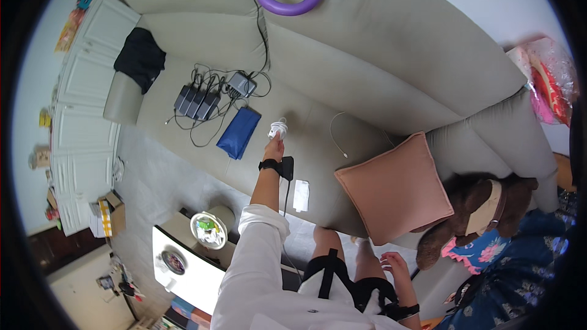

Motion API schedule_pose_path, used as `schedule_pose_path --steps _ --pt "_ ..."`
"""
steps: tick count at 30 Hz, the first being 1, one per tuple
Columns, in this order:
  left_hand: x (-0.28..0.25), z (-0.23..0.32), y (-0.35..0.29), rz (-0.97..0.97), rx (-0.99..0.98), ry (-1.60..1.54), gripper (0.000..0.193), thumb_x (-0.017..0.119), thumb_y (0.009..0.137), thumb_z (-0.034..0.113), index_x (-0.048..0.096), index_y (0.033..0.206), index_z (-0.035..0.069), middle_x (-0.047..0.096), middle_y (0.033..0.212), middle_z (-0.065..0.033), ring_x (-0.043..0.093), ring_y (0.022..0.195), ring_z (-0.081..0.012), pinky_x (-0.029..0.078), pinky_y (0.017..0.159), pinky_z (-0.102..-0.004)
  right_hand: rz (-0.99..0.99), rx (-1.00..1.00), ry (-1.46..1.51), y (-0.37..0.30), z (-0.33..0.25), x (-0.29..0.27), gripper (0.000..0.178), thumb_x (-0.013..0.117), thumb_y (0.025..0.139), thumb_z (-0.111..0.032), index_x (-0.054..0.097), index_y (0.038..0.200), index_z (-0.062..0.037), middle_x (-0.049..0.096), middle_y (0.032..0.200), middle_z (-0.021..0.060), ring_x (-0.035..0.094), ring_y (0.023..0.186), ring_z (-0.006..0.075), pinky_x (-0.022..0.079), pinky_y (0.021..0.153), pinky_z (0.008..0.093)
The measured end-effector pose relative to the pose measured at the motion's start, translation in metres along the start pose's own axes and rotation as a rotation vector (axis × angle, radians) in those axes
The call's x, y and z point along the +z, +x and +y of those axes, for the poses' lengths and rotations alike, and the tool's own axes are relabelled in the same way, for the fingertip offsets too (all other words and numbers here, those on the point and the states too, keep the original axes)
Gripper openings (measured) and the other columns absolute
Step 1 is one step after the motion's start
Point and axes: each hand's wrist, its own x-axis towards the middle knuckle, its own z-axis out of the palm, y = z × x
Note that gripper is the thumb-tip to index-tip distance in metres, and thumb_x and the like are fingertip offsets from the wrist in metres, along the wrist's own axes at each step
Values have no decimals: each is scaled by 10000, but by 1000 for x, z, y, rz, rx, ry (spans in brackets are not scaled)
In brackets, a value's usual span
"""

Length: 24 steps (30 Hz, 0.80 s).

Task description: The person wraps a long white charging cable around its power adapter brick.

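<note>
Stretched out over the grey sofa seat (306,177), my left hand (275,145) is closed on a white coiled cable (278,128). A dark blue pouch (239,132) lies just left of that hand. Behind the pouch sit several black power adapters (197,103) and a grey box-shaped device (242,84), amid tangled black cords. A small white packet (301,195) lies on the seat to the right of my left forearm. My right hand (395,265) hangs low near my knees, fingers loosely apart and holding nothing visible.
A pink cushion (397,189) and a brown plush toy (513,205) rest at the right. A thin white cable (332,131) lies behind the cushion. A purple curved tube (293,6) hangs over the backrest. At lower left stand a bin (208,230) and a white table (189,278).
</note>
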Motion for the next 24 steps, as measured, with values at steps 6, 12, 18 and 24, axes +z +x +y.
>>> schedule_pose_path --steps 6,12,18,24 --pt "38 31 97 87 -89 -312 183 705 875 287 617 908 129 542 743 33 503 652 -65 428 593 -184 47 75 -4 16 -17 -1 218 489 969 -188 595 1082 -36 641 1019 44 594 939 126 453 839 264" --pt "33 44 146 54 -46 -321 192 739 844 225 596 932 132 571 845 25 529 777 -81 464 732 -231 77 96 -25 41 -6 -4 258 462 975 -225 588 1103 -40 640 1029 46 592 956 123 451 851 270" --pt "52 -14 113 526 84 -427 387 756 813 219 507 1084 99 615 955 -52 596 904 -183 501 857 -319 64 221 65 32 -10 3 286 454 988 -247 560 1146 -33 613 1047 55 581 953 130 446 849 265" --pt "138 -93 28 158 -162 133 214 716 845 282 589 925 129 592 733 16 561 622 -98 438 520 -257 119 232 118 41 -23 10 265 452 984 -250 560 1118 -48 609 1057 52 579 960 135 447 865 262"
